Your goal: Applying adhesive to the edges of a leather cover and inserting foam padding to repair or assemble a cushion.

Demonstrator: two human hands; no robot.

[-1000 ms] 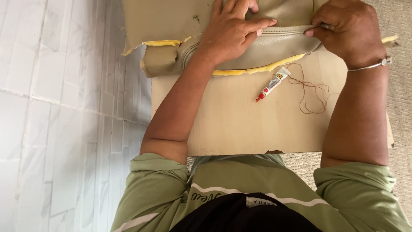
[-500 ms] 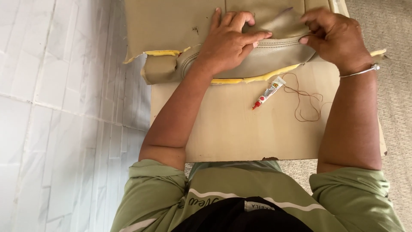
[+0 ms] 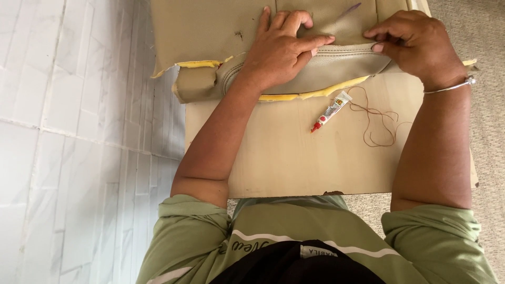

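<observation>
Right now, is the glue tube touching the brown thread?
Apart. The head view shows bare board between the glue tube and the brown thread.

Left hand (image 3: 281, 52), upper centre of frame: palm down, fingers spread and pressed flat, index finger extended toward the right; forearm runs down-left to a bent elbow at a green sleeve. Right hand (image 3: 415, 44), upper right: knuckles up, fingers curled, thumb and fingertips pinched together in a closed grip; bangle at wrist, forearm running straight down the frame.
</observation>
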